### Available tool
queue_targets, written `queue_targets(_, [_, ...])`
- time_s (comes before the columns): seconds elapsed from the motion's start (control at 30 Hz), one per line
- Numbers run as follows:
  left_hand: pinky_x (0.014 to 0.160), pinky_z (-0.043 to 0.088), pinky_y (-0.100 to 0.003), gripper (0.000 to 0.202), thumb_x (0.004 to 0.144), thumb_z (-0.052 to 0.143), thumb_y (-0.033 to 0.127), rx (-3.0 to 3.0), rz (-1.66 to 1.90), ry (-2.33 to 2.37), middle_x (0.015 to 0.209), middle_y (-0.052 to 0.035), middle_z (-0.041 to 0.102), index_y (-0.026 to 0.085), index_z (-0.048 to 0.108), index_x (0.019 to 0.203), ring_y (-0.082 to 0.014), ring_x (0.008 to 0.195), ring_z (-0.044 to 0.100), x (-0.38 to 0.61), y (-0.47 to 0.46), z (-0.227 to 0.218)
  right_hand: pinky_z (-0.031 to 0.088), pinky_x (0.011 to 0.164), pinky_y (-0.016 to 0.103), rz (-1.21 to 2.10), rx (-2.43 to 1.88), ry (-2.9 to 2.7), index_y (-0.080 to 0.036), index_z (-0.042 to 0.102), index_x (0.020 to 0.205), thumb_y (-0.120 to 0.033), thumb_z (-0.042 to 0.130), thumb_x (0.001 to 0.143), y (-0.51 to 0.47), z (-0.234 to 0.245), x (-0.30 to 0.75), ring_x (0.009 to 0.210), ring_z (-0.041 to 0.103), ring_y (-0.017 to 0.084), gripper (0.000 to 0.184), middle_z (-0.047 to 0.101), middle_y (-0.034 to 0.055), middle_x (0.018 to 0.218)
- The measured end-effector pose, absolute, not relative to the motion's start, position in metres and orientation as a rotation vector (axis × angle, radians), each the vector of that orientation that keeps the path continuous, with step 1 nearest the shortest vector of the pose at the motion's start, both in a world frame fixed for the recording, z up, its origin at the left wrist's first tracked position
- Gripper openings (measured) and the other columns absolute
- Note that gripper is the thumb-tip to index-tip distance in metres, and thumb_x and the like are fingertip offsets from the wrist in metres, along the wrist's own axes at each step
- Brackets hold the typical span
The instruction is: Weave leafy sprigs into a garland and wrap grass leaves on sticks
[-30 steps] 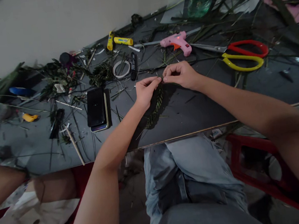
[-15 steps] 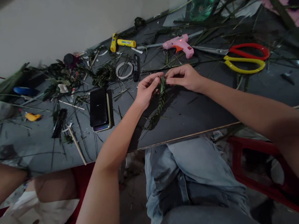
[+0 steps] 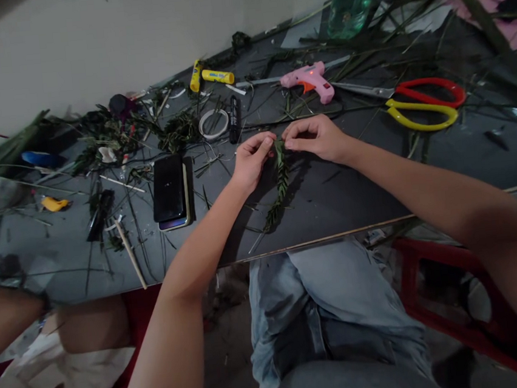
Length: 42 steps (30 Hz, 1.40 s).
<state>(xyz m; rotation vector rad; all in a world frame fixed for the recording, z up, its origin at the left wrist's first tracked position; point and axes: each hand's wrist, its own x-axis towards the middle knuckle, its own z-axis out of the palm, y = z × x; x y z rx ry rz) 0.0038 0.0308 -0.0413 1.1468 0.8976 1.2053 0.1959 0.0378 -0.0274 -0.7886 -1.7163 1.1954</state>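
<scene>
A braided strip of green leaf (image 3: 278, 187) hangs down over the dark table (image 3: 331, 193), its lower end near the front edge. My left hand (image 3: 251, 158) pinches its top end from the left. My right hand (image 3: 318, 137) pinches the same end from the right, fingertips nearly touching the left ones. Both hands are closed on the strip's top.
A pink glue gun (image 3: 309, 80) and red-and-yellow scissors (image 3: 419, 104) lie behind my hands. A stack of phones (image 3: 170, 190), a tape ring (image 3: 214, 123), a black marker (image 3: 233, 118), yellow glue sticks (image 3: 209, 77) and leaf scraps lie to the left. Another person's arm (image 3: 5, 316) shows at lower left.
The braided strip has been lifted slightly and now hangs straighter; both hands stay pinched on its top end, shifted a little lower and to the right.
</scene>
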Motion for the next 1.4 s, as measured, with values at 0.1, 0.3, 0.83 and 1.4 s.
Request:
queue_targets(0.1, [0.062,0.047,-0.023,0.032,0.077,0.082,0.053,1.184,1.172,0.937,0.072,0.0007,0.066,0.022,0.075,0.078,-0.009,0.064,0.057,0.004,0.031,-0.042,0.054,0.079,0.034,1.177,-0.807,-1.736,-0.019,0.068,0.071,-0.055,0.082,0.072,0.039,-0.03,0.197,0.078,0.06,0.016,0.038,0.07,0.0052,0.085])
queue_targets(0.3, [0.059,0.042,-0.024,0.029,0.077,0.084,0.045,1.266,1.104,1.002,0.066,0.0011,0.064,0.019,0.073,0.071,-0.0088,0.06,0.053,0.009,0.027,-0.034,0.053,0.08,0.037,1.079,-0.849,-1.763,-0.021,0.068,0.071,-0.059,0.083,0.07,0.045,-0.034,0.201,0.078,0.061,0.018,0.04,0.069,0.0056,0.084])
queue_targets(0.83, [0.063,0.047,-0.025,0.012,0.077,0.081,0.021,1.315,1.151,1.087,0.067,-0.0012,0.07,0.017,0.077,0.067,-0.0088,0.061,0.058,0.011,0.023,-0.031,0.053,0.079,0.035,1.065,-0.843,-1.835,-0.021,0.066,0.068,-0.048,0.082,0.073,0.047,-0.039,0.201,0.078,0.061,0.016,0.032,0.071,0.0041,0.086])
queue_targets(1.4, [0.068,0.053,-0.025,0.043,0.075,0.08,0.06,1.508,1.067,0.935,0.088,-0.0045,0.08,0.021,0.08,0.092,-0.0121,0.074,0.067,-0.002,0.031,-0.04,0.052,0.075,0.034,0.958,-0.971,-1.729,-0.02,0.069,0.079,-0.056,0.079,0.079,0.047,-0.04,0.202,0.076,0.059,0.016,0.037,0.068,0.0044,0.084])
